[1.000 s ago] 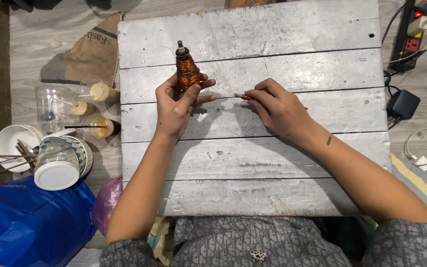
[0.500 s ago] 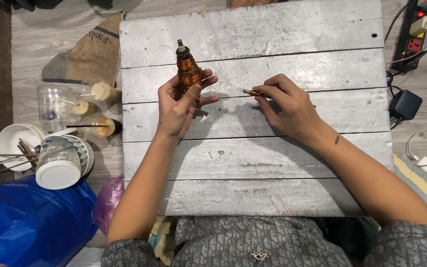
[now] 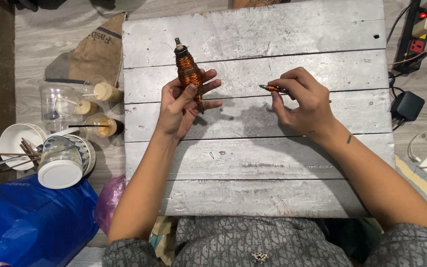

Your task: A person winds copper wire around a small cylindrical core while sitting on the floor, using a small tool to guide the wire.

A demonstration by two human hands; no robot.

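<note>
My left hand grips a spindle wound with copper wire, held upright over a weathered white plank board; a pale core tip sticks out of its top. My right hand is to the right of it, pinching a thin rod wrapped in copper wire between thumb and fingers, its tip pointing left toward the spindle. Whether a wire runs between the two pieces is too fine to see. Both forearms reach up from my lap at the bottom edge.
Left of the board stand clear plastic cups with drinks, stacked bowls with chopsticks, a white-lidded jar, a blue plastic bag and a brown paper bag. A power strip, black adapter and white cable lie right.
My right hand has drawn away to the right with the thin rod, widening the gap from the spindle. The left hand keeps the spindle in nearly the same place.
</note>
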